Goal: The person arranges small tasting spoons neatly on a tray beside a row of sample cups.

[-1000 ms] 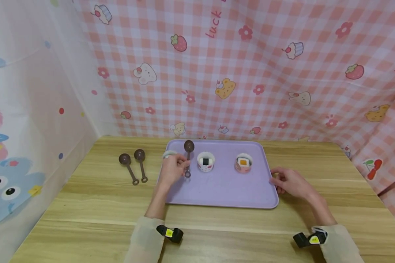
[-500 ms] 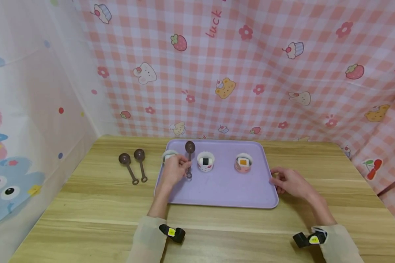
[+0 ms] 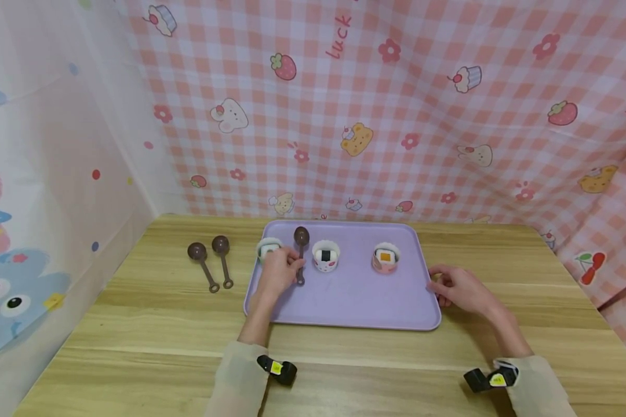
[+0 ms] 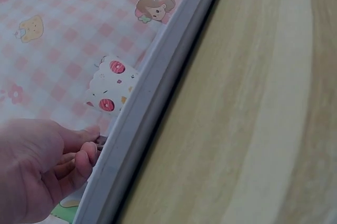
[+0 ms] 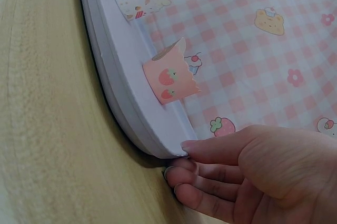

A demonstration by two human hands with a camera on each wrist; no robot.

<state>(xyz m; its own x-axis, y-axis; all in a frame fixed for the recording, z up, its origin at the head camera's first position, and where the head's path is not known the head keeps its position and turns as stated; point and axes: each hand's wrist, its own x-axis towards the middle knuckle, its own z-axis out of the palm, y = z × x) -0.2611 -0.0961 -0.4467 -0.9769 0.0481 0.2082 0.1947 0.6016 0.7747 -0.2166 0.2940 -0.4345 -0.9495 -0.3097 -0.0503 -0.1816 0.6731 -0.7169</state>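
Note:
My left hand [image 3: 277,269] pinches the handle of a brown measuring spoon [image 3: 301,236] over the lilac tray [image 3: 355,301]. The spoon's round bowl points to the back. Left of it, a green paper cup [image 3: 265,253] with a white piece inside is partly hidden by that hand. Right of the spoon stands a white patterned paper cup [image 3: 326,265] holding a white piece with a black band. My right hand [image 3: 461,288] grips the tray's right rim, thumb on top and fingers curled below, as the right wrist view shows. A pink strawberry cup [image 5: 171,77] stands nearby on the tray.
Two more brown measuring spoons, a left one [image 3: 198,252] and a right one [image 3: 221,245], lie on the wooden table [image 3: 151,324] left of the tray. Behind the table hangs a pink checked cloth [image 3: 313,116]. A white printed cloth [image 3: 57,145] borders the left side.
The left hand has shifted a little right and the spoon has come slightly nearer the front. More of the green cup shows now. My right hand has stayed on the rim.

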